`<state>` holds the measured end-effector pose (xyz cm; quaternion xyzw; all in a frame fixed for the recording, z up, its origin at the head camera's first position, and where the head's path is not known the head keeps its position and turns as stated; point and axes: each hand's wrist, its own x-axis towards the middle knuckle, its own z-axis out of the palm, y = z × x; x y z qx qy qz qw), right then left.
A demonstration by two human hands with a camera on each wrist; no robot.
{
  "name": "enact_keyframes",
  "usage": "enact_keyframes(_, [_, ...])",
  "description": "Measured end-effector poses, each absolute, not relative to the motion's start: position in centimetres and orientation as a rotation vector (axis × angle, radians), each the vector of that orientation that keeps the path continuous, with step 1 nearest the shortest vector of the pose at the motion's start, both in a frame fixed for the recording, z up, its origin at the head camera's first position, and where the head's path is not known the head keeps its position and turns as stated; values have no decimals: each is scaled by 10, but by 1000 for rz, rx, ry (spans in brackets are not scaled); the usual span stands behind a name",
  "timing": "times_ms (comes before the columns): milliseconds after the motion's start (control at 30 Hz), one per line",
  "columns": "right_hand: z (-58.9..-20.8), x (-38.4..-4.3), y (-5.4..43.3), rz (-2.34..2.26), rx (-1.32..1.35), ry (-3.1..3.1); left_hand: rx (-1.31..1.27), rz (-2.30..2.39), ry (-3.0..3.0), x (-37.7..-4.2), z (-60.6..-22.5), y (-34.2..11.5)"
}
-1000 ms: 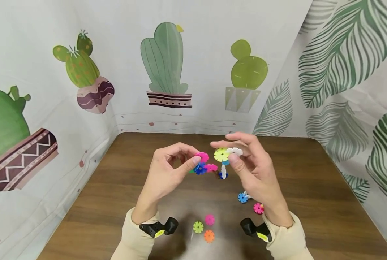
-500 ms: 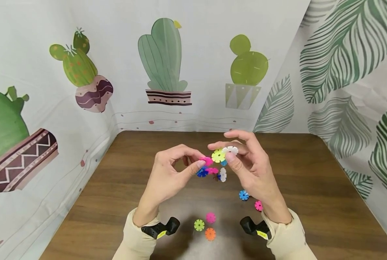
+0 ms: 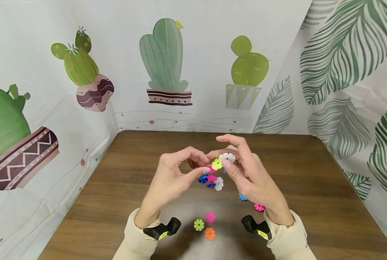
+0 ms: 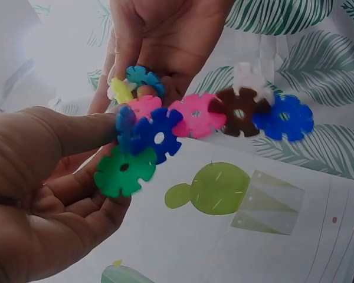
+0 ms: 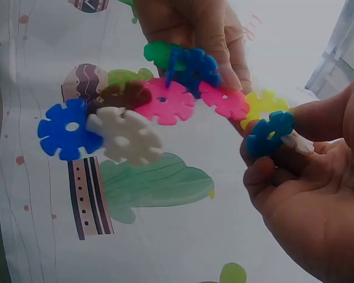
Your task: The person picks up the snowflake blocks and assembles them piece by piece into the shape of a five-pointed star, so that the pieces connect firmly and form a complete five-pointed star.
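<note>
My left hand (image 3: 175, 177) pinches a chain of notched plastic flower discs between thumb and fingers. In the left wrist view the chain shows a green disc (image 4: 112, 177), a blue disc (image 4: 165, 124), a pink disc (image 4: 186, 127), a brown disc (image 4: 230, 103) and another blue one at the far end. A white disc (image 5: 138, 127) joins that end. My right hand (image 3: 248, 177) grips a small cluster: a yellow disc (image 5: 262, 103), a teal disc (image 5: 262, 141) and a white disc (image 3: 227, 157). The yellow edge meets a pink disc (image 5: 218, 97) beside my left thumb.
On the brown wooden table (image 3: 115, 216) lie a lime disc (image 3: 198, 225), a pink disc (image 3: 210, 217) and an orange disc (image 3: 210, 234) near the front. A light blue disc (image 3: 243, 196) and a magenta disc (image 3: 259, 207) lie by my right forearm. Cactus-print cloth (image 3: 206, 72) hangs behind.
My hands have come together: the right moved left and slightly down, bringing the yellow disc from apart to the pink disc. The chain's white end has turned to show more of its face.
</note>
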<state>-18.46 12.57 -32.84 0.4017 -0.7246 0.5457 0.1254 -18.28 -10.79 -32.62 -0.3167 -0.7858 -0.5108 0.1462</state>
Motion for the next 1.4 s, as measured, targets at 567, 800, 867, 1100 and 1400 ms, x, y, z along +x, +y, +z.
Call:
enact_keyframes(567, [-340, -186, 110, 1975, 863, -1799, -925, -1500, -2127, -184, -329, -99])
enact_keyframes(800, [-341, -186, 106, 2066, 877, -1660, -968, -1553, -1965, -183, -334, -93])
enact_keyframes(867, [-341, -187, 105, 2070, 911, -1636, -991, -1551, -1937, -183, -335, -93])
enact_keyframes(1100, [-342, -194, 107, 2068, 1021, -1546, -957, -1629, -1883, -183, -333, -91])
enact_keyframes(1400, [-337, -195, 116, 2075, 1024, -1506, -887, -1649, -2062, -183, -330, -96])
